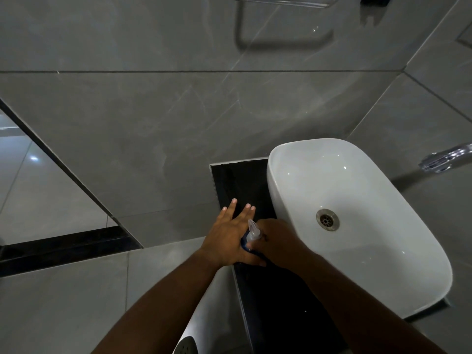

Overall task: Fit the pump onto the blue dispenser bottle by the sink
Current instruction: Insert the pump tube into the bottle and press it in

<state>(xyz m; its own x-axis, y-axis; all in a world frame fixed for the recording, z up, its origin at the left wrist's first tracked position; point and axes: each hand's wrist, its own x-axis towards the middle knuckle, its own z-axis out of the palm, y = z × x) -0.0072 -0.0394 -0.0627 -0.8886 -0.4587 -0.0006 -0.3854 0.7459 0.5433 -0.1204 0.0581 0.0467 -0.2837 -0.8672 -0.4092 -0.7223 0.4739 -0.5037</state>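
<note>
While the blue dispenser bottle [245,243] stands on the dark counter [240,182] just beside the white sink [357,226], the left hand [229,236] braces it with fingers spread, and the right hand [274,241] grips the clear pump [253,229] on top.

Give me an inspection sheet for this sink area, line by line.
Surface: dark counter beside white basin.
Job's things: blue bottle between both hands, clear pump on top; seating unclear.
Clutter: nothing seen.
Grippers: left hand flat against bottle, fingers spread; right hand closed around the pump's base.
Cables: nothing seen.
Surroundings: grey tiled wall, chrome tap, drain.
</note>
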